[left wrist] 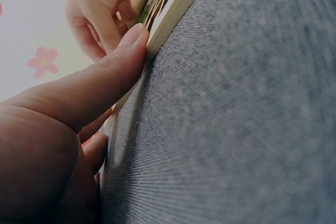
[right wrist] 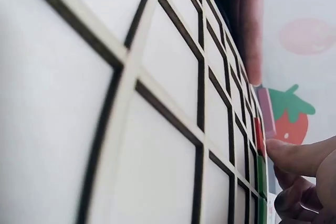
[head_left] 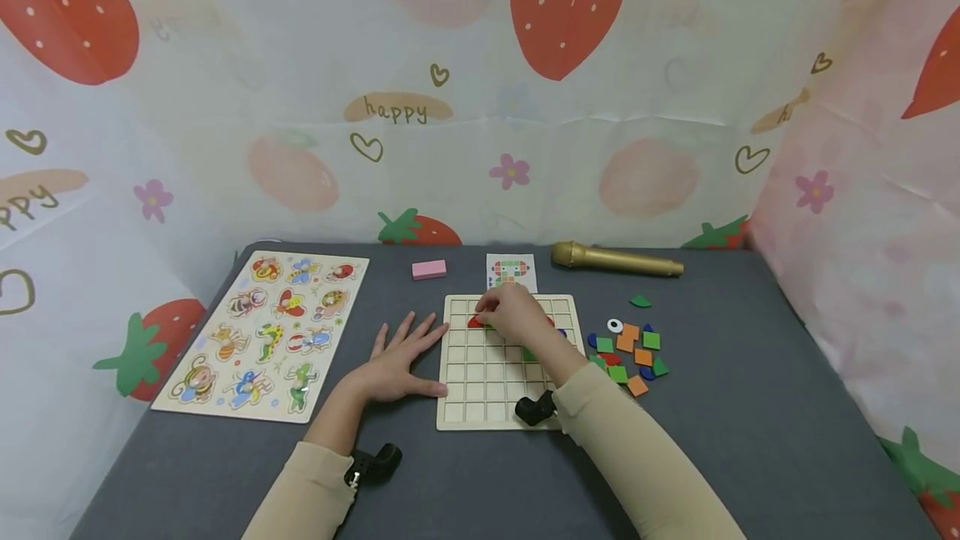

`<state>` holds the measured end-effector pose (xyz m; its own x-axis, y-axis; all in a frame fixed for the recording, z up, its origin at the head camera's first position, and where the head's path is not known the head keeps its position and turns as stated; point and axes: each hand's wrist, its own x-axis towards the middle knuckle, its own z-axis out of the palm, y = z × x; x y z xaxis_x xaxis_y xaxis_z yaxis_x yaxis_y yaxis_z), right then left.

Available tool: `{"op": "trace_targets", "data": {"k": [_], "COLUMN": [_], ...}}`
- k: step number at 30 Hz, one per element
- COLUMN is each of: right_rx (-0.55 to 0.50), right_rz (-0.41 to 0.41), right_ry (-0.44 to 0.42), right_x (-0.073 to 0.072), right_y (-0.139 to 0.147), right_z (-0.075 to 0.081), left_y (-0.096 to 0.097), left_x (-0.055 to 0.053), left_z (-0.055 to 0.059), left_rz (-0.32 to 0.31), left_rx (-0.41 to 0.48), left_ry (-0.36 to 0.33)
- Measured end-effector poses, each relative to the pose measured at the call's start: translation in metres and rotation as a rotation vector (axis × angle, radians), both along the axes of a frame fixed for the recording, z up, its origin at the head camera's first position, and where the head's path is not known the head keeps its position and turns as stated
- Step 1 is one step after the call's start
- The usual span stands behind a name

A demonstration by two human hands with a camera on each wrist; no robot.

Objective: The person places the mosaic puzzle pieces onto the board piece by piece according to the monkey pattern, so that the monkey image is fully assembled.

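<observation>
A pale wooden grid board (head_left: pixel 475 394) lies flat on the dark cloth. My left hand (head_left: pixel 397 369) rests palm down at its left side, fingers spread, with the thumb (left wrist: pixel 134 38) against the board's edge. Over the upper rows, my right hand (head_left: pixel 517 315) has its fingers bent, the tips at a red piece (right wrist: pixel 259 136) in the upper left part of the grid. Green pieces (right wrist: pixel 261 176) sit in the cells beside the red one. Another green piece (head_left: pixel 528 354) shows partly under the right forearm. That hand and arm hide much of the board's upper middle.
Right of the board lie loose green, orange, blue and red pieces (head_left: pixel 643 357) and a white disc (head_left: pixel 615 326). Behind it are a pattern card (head_left: pixel 498 265), a pink block (head_left: pixel 429 270) and a gold microphone (head_left: pixel 622 260). An insect puzzle board (head_left: pixel 281 336) lies at left.
</observation>
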<state>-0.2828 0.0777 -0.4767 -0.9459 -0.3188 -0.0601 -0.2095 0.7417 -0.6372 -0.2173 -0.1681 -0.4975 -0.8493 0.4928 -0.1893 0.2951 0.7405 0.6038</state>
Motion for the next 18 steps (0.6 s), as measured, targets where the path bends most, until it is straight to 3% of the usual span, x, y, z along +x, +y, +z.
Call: {"op": "trace_targets", "data": {"k": [12, 18], "right_rx": [-0.121, -0.166], "right_rz": [-0.018, -0.053], "right_ry": [0.031, 0.003], "right_x": [0.019, 0.028], "right_y": [0.038, 0.057], "right_z": [0.013, 0.026], "left_y": [0.000, 0.000], "left_x": [-0.001, -0.002], "left_z": [-0.002, -0.003], "left_rz": [0.000, -0.002], "left_rx": [-0.005, -0.004], "left_ry": [0.005, 0.013]}}
